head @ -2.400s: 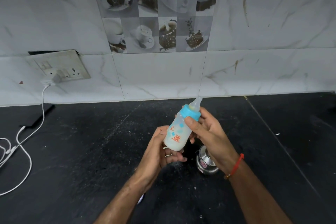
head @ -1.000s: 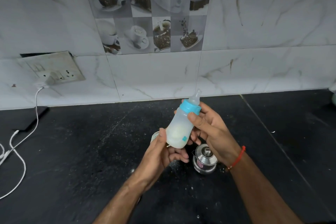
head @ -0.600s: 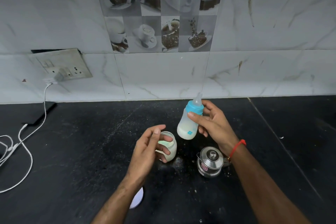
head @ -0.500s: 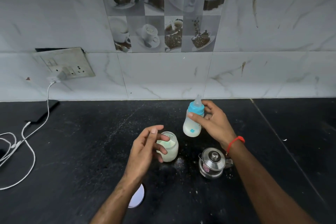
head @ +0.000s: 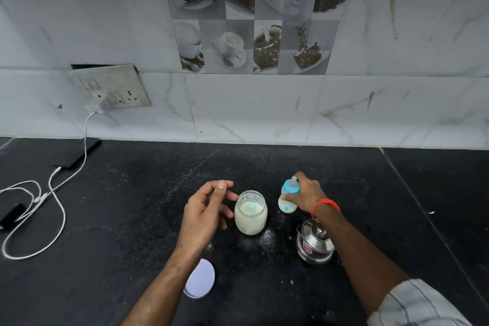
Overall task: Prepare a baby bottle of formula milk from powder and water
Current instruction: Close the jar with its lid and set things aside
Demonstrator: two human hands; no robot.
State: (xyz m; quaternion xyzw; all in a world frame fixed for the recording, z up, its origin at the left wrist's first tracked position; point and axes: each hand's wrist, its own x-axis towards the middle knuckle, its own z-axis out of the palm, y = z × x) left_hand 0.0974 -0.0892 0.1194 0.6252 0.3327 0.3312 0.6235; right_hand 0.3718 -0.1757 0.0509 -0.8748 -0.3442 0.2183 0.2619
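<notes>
Your right hand (head: 307,194) gripped the capped baby bottle (head: 289,197), setting it on the counter (head: 132,219) right of the open powder jar (head: 250,212). Your left hand (head: 206,210) hovered relaxed, empty. Next, I'd judge: release, then re-lid the jar.

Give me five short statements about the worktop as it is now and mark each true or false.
1. The right hand grips the small baby bottle with the blue collar. True.
2. The open glass jar of pale powder has its lid on. False: it is open, and the round pale lilac lid lies on the black stone worktop.
3. The left hand holds the jar. False: it holds nothing; its fingers are loose beside the jar.
4. The small lidded steel pot stands right of the jar. True.
5. The baby bottle is empty. False: it holds white liquid.
</notes>
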